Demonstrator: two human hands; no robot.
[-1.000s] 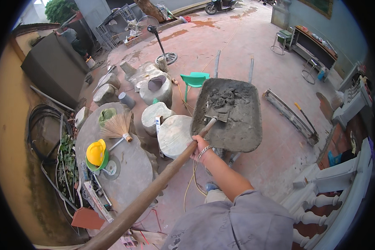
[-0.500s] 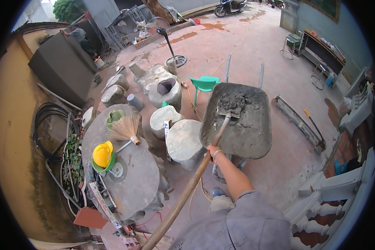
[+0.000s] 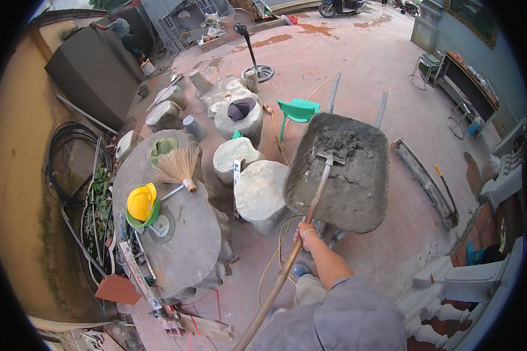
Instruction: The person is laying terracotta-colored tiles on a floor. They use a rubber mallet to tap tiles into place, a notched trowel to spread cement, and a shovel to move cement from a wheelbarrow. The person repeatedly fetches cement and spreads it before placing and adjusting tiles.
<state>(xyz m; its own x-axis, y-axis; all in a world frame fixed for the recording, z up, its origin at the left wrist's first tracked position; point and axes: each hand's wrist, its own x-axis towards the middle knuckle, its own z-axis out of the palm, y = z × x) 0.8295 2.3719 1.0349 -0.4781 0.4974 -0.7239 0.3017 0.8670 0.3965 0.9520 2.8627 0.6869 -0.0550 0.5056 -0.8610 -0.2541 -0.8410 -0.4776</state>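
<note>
My right hand [image 3: 304,233], wearing a bracelet, is closed round the wooden shaft of a shovel [image 3: 313,207]. The shovel's metal blade [image 3: 332,158] rests among grey wet mortar [image 3: 342,140] in the far half of a wheelbarrow [image 3: 366,202], whose tray is coated with the same mix. My left hand is not in view; the shaft runs out past the lower edge. Just left of the wheelbarrow stand pale stone stools [image 3: 260,190] and a green plastic chair [image 3: 298,109].
Left: stone table [image 3: 193,251] with yellow helmet [image 3: 140,203], straw broom [image 3: 175,167]. Far left: a worker [image 3: 123,35] at a grey wall. Behind: pedestal fan [image 3: 247,47], scooter [image 3: 334,9]. Right: metal channel [image 3: 421,181], white balustrade [image 3: 457,275]. Cords [image 3: 281,251] cross the floor.
The blade has pushed slightly farther into the mortar toward the tray's far end. The shaft stands more upright in the picture. The whole scene has shifted rightward as my view moved.
</note>
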